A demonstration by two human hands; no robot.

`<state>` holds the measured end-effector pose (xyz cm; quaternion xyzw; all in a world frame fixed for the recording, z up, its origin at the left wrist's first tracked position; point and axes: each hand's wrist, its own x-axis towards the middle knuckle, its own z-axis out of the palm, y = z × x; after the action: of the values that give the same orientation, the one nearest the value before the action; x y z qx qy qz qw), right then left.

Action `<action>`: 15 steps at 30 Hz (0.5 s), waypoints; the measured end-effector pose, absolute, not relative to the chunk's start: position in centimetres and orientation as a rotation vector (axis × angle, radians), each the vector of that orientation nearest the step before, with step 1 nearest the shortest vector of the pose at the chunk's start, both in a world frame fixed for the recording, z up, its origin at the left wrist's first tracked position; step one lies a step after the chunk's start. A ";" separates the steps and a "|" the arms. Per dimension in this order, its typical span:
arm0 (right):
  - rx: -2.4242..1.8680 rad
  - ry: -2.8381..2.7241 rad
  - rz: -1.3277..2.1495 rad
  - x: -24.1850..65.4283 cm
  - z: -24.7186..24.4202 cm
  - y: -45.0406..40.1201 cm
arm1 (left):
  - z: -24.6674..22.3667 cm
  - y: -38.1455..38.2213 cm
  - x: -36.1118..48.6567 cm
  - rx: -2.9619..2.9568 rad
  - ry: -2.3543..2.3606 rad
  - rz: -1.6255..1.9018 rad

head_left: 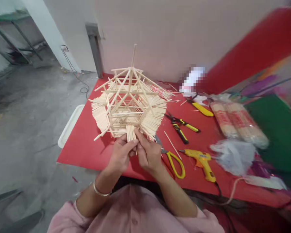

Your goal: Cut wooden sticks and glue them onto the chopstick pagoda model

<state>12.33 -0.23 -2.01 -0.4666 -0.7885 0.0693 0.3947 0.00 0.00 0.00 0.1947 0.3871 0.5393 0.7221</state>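
A pagoda-like model (129,94) built of thin wooden sticks stands on the red tabletop (80,149), with a single stick rising from its peak. At its near side a flat row of wooden sticks (131,133) lies between my hands. My left hand (122,150) pinches this row from the left, thumb on top. From the right, my right hand (149,150) has its fingers closed at the row's edge, where one stick end pokes out below. Slanted panels of sticks fan out at the model's left and right.
Right of my hands lie yellow-handled scissors (176,165), black-and-yellow pliers (181,127), a yellow glue gun (201,160) with its cord and a yellow cutter (202,109). Beyond are wrapped stick bundles (237,123) and a plastic bag (235,157). A wall (160,38) stands behind.
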 end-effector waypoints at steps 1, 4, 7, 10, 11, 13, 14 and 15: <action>-1.199 -2.002 0.133 12.3 -1.9 -0.2 | 0.0 0.0 0.0 0.432 0.861 1.196; -1.225 -2.010 0.033 12.2 -1.7 -0.3 | 0.1 0.0 0.1 0.444 0.882 1.216; -1.222 -2.020 -0.027 12.2 -1.5 -0.2 | 0.2 0.0 0.2 0.470 0.908 1.242; -1.214 -2.025 -0.029 12.2 -1.4 -0.3 | 0.3 0.0 0.3 0.510 0.945 1.262; -1.213 -2.024 -0.031 12.2 -1.3 -0.3 | 0.4 -0.1 0.3 0.524 0.956 1.264; -1.210 -2.023 -0.038 12.2 -1.3 -0.3 | 0.4 -0.1 0.4 0.540 0.971 1.263; -1.211 -2.024 -0.041 12.2 -1.3 -0.3 | 0.4 -0.1 0.4 0.543 0.975 1.263; -1.214 -2.025 -0.040 12.2 -1.3 -0.2 | 0.4 -0.1 0.4 0.545 0.979 1.261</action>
<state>12.19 -0.25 -1.30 -0.4756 -0.7931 -0.0155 0.3802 0.37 -0.06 0.41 0.2414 0.4337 0.5583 0.6648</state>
